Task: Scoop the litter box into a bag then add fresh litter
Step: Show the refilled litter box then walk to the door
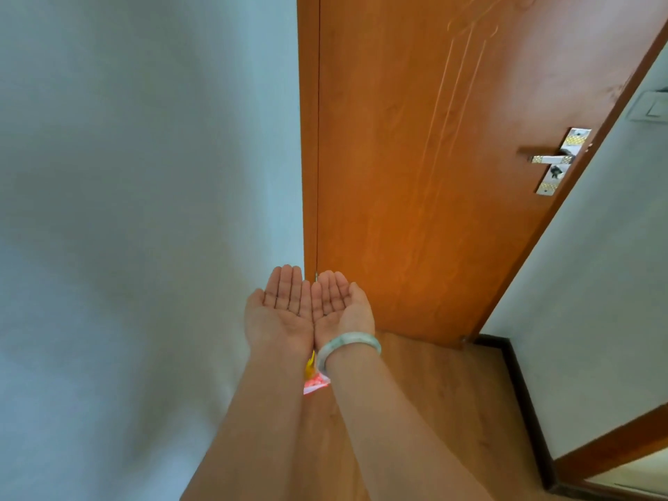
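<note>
My left hand (280, 312) and my right hand (341, 307) are held out side by side in front of me, palms up, fingers straight, their inner edges touching. Both palms are empty. A pale green bangle (349, 343) sits on my right wrist. Between my forearms, low on the floor, a small red, white and yellow package (315, 379) shows partly; I cannot tell what it is. No litter box, scoop or bag is in view.
An orange wooden door (433, 157) with a metal lever handle (556, 160) stands ahead. A pale wall (144, 211) fills the left. Wooden floor (433, 392) runs to a dark skirting board (520, 392) on the right, below a white wall with a light switch (650, 108).
</note>
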The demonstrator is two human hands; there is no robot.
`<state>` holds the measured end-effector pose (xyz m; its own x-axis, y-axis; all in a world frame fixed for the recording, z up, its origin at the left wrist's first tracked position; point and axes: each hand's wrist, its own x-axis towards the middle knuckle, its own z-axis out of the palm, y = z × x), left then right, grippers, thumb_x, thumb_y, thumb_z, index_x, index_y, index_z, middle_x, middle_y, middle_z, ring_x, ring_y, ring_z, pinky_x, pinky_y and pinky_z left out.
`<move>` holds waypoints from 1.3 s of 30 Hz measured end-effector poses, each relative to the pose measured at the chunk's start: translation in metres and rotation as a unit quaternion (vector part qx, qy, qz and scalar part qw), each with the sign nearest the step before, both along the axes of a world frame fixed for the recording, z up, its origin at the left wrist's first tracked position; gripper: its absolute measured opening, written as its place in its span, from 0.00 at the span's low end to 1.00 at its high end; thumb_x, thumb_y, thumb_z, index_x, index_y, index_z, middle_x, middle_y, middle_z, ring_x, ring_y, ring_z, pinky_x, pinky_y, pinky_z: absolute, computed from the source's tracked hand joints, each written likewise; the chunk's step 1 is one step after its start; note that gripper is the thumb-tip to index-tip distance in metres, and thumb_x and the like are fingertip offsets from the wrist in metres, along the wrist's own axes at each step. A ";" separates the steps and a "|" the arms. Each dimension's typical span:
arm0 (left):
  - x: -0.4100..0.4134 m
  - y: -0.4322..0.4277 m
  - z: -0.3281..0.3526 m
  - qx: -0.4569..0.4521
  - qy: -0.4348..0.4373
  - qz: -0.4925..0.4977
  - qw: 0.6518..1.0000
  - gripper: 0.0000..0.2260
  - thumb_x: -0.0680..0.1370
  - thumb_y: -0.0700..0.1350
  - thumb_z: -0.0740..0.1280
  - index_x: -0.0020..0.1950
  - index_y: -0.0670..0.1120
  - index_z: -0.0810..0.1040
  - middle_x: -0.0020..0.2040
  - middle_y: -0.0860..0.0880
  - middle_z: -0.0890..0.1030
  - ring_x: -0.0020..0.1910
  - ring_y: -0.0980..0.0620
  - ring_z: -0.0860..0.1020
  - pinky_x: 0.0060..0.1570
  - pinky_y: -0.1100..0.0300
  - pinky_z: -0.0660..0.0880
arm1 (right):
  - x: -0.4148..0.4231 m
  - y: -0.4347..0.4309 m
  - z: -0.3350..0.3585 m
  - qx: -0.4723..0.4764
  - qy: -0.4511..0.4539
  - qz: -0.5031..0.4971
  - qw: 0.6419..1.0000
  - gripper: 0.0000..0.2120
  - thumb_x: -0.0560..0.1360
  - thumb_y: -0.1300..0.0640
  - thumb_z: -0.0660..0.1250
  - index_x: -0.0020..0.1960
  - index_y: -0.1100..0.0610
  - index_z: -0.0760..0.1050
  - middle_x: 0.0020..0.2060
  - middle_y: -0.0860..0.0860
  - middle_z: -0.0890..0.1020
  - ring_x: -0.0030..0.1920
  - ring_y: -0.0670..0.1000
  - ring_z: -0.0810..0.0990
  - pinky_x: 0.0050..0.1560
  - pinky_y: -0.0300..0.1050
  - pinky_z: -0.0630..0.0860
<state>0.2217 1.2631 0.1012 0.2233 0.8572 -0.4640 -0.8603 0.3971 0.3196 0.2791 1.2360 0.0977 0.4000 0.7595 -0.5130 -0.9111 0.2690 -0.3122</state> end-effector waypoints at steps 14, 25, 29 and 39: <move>0.079 0.164 -0.043 -0.022 -0.007 -0.031 0.999 0.18 0.83 0.47 0.51 0.55 0.42 0.78 0.46 0.46 0.84 0.46 0.51 0.82 0.45 0.57 0.78 | 0.082 0.165 -0.043 -0.015 0.010 -0.010 1.000 0.14 0.80 0.54 0.57 0.47 0.61 0.77 0.42 0.55 0.82 0.42 0.50 0.82 0.42 0.41 0.81; 0.130 0.254 -0.128 -0.068 0.006 0.033 0.997 0.17 0.83 0.48 0.52 0.54 0.43 0.78 0.44 0.47 0.85 0.41 0.52 0.84 0.40 0.59 0.79 | 0.139 0.265 -0.127 -0.061 0.004 0.060 0.996 0.13 0.80 0.53 0.59 0.46 0.61 0.77 0.34 0.53 0.84 0.35 0.48 0.83 0.39 0.40 0.81; 0.128 0.279 -0.188 -0.088 0.028 0.026 0.995 0.17 0.83 0.49 0.52 0.53 0.43 0.79 0.45 0.47 0.85 0.42 0.52 0.84 0.42 0.58 0.78 | 0.136 0.289 -0.186 -0.074 0.004 0.069 0.995 0.14 0.80 0.52 0.58 0.46 0.60 0.77 0.33 0.53 0.84 0.33 0.48 0.83 0.37 0.39 0.82; 0.105 0.323 -0.433 -0.094 0.051 0.004 0.994 0.19 0.83 0.50 0.51 0.55 0.43 0.79 0.47 0.46 0.85 0.43 0.51 0.84 0.44 0.58 0.78 | 0.112 0.333 -0.437 -0.099 0.010 0.053 0.994 0.12 0.79 0.53 0.60 0.48 0.59 0.78 0.36 0.53 0.85 0.36 0.48 0.84 0.35 0.40 0.81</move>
